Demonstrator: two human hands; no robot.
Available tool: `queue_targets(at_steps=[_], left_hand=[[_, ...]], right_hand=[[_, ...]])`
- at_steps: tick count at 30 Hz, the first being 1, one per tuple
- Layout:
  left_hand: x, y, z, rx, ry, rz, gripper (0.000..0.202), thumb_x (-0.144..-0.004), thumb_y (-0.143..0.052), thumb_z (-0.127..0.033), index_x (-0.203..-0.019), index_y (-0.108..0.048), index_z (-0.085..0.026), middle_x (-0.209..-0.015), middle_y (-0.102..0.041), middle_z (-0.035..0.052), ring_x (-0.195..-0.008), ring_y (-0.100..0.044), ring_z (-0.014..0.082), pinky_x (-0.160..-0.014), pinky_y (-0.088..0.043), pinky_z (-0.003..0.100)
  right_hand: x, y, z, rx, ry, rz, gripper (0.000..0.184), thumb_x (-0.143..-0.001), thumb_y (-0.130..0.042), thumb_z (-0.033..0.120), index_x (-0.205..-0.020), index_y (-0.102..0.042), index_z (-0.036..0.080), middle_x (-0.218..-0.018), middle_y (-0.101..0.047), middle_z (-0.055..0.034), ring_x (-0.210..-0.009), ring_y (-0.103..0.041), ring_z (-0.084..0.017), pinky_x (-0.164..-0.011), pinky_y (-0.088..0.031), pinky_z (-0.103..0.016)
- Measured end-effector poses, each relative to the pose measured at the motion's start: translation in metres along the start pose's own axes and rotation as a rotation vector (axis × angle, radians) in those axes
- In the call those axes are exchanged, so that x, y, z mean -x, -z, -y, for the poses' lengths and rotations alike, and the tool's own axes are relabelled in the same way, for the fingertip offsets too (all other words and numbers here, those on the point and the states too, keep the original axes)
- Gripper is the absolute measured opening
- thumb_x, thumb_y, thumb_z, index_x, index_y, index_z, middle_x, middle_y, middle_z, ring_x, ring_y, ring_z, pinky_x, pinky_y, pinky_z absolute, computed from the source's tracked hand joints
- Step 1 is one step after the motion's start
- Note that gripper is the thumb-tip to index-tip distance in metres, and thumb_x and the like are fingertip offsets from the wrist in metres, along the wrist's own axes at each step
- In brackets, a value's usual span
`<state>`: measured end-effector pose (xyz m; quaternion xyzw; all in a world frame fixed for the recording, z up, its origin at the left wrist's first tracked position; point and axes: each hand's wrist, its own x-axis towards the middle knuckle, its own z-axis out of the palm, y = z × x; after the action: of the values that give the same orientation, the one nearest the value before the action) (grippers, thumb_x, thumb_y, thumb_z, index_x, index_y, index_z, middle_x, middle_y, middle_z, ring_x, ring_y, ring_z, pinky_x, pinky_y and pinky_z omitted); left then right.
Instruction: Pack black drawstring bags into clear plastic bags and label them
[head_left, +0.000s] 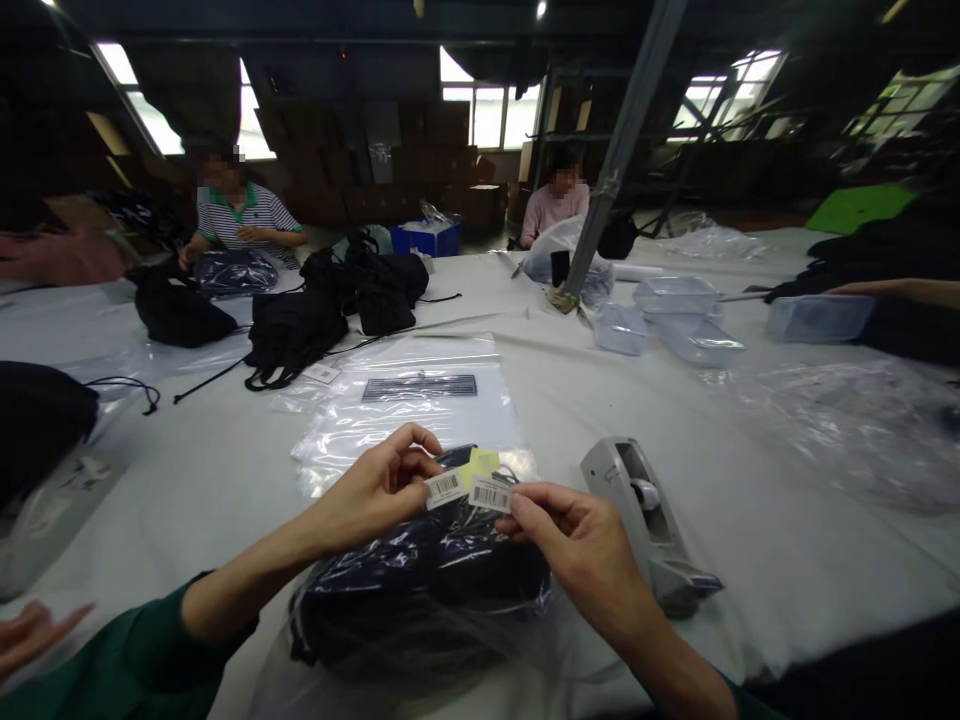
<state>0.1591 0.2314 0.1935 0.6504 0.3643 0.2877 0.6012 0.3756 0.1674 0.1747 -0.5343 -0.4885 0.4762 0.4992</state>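
My left hand [379, 490] pinches a white barcode sticker [445, 488] at its left end. My right hand [577, 545] pinches a second white barcode sticker [490, 494] beside it. A small yellow tag [480, 464] shows just behind the two stickers. Both hands hover over a dark garment packed in a clear plastic bag [427, 590] lying on the white table [210, 470] in front of me. Farther back lies a stack of flat clear bags [420, 395] with a printed black label.
A grey tape dispenser [649, 520] sits right of my right hand. Black garments [296, 320] are piled at the back left, clear plastic boxes [675, 310] at the back right. Two people sit across the table; another person's hand [34, 630] shows at lower left.
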Motion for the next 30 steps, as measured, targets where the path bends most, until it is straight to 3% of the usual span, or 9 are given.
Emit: queue_targets(at_steps=[12,21,25,30], left_hand=[[0.014,0.018,0.002,-0.021,0.029,-0.014,0.034,-0.078,-0.053,-0.008,-0.107,-0.041,-0.021,-0.087,-0.067,0.0014,-0.07,-0.053,0.0124,-0.06,-0.036,0.025],[0.022,0.032,0.005,-0.026,0.056,-0.033,0.036,-0.078,-0.053,-0.008,-0.11,-0.043,-0.022,-0.085,-0.064,0.0004,-0.07,-0.056,0.0118,-0.06,-0.039,0.023],[0.017,0.028,0.014,0.121,0.038,-0.146,0.04,-0.075,-0.06,-0.009,-0.109,-0.043,-0.022,-0.078,-0.059,-0.004,-0.061,-0.057,0.0101,-0.056,-0.043,0.022],[0.007,-0.005,0.025,0.476,-0.06,-0.384,0.045,-0.075,-0.069,-0.014,-0.109,-0.04,-0.024,-0.077,-0.057,-0.0063,-0.063,-0.062,0.0107,-0.059,-0.049,0.022]], right_hand=[[-0.006,-0.015,0.009,0.023,-0.021,0.046,0.031,-0.077,-0.07,0.043,-0.086,-0.074,0.013,-0.068,-0.074,-0.0076,-0.065,-0.069,-0.019,-0.062,-0.055,-0.025],[-0.012,-0.023,0.004,0.034,-0.062,0.075,0.043,-0.075,-0.073,0.053,-0.09,-0.073,0.013,-0.069,-0.073,-0.0086,-0.065,-0.069,-0.023,-0.065,-0.058,-0.034],[-0.018,-0.03,0.001,-0.057,-0.046,0.073,0.044,-0.072,-0.077,0.048,-0.1,-0.069,0.015,-0.085,-0.074,-0.009,-0.075,-0.071,-0.023,-0.074,-0.058,-0.036],[-0.025,-0.05,0.0,-0.134,0.035,0.037,0.075,-0.071,-0.08,0.034,-0.135,-0.044,0.02,-0.1,-0.071,-0.0072,-0.093,-0.068,-0.022,-0.088,-0.053,-0.037]])
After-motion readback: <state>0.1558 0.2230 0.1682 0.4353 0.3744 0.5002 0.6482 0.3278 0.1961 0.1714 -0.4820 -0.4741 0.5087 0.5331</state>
